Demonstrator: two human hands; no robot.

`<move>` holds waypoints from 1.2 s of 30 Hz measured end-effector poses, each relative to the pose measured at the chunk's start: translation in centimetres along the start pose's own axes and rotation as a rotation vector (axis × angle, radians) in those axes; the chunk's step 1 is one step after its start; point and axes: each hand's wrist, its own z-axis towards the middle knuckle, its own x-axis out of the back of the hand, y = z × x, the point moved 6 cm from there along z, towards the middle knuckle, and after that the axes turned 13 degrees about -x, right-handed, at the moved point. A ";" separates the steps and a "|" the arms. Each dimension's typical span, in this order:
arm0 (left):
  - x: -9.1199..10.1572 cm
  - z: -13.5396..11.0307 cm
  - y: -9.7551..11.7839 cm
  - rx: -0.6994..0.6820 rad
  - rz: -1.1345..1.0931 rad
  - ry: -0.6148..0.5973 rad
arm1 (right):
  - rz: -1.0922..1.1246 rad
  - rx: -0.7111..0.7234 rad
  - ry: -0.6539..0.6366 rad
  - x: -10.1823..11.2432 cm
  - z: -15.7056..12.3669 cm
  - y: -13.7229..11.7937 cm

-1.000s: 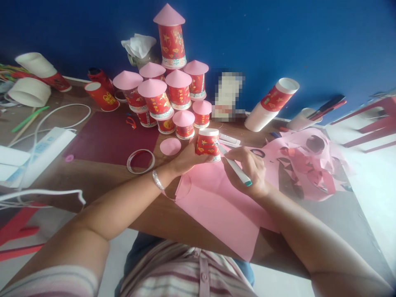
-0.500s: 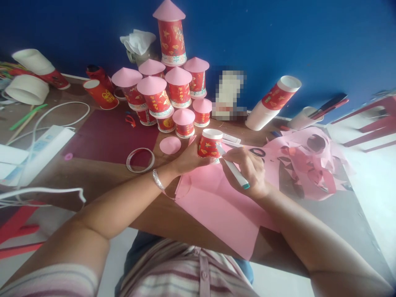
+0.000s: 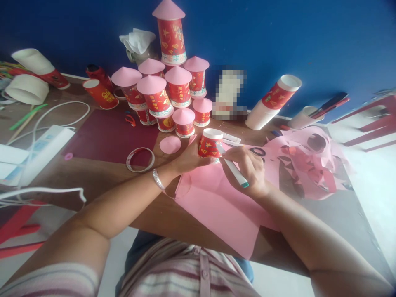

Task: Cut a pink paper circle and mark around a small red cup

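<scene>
My left hand (image 3: 193, 156) is closed around the lower left side of a red paper cup (image 3: 209, 144) with gold patterns and a white rim. Pinched in my right hand (image 3: 251, 167) is a white marker (image 3: 235, 170) with a teal end. The marker's upper tip meets the right side of the cup, or lies just in front of it; I cannot tell which. Pink paper (image 3: 222, 214) lies beneath both hands. Left of the cup is a pink paper disc (image 3: 170, 145), with a cut white cup ring (image 3: 140, 160) farther left.
Behind the cup stand several red cups with pink cone roofs (image 3: 151, 84), some stacked. At right are a leaning cup stack (image 3: 272, 103), pink paper scraps (image 3: 315, 165) and a pen cup (image 3: 306, 116). A white cable (image 3: 88, 109) loops at left; a blue wall (image 3: 262, 33) rises behind.
The cup and both hands stay almost where they were. The marker's teal end has shifted very slightly upward.
</scene>
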 end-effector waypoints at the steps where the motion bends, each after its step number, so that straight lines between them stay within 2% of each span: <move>1: 0.0 0.0 0.0 0.016 -0.007 0.003 | -0.003 -0.005 -0.005 0.0 0.0 0.0; 12: -0.1 -0.1 0.1 0.014 -0.039 -0.024 | 0.026 -0.006 -0.043 -0.2 0.3 -0.5; 18: 0.0 -0.1 0.1 0.042 -0.009 0.011 | 0.034 -0.020 -0.054 -0.4 0.2 -0.5; 36: 0.1 -0.3 0.1 0.079 0.011 0.006 | 0.027 -0.012 -0.102 -0.6 -0.2 -0.6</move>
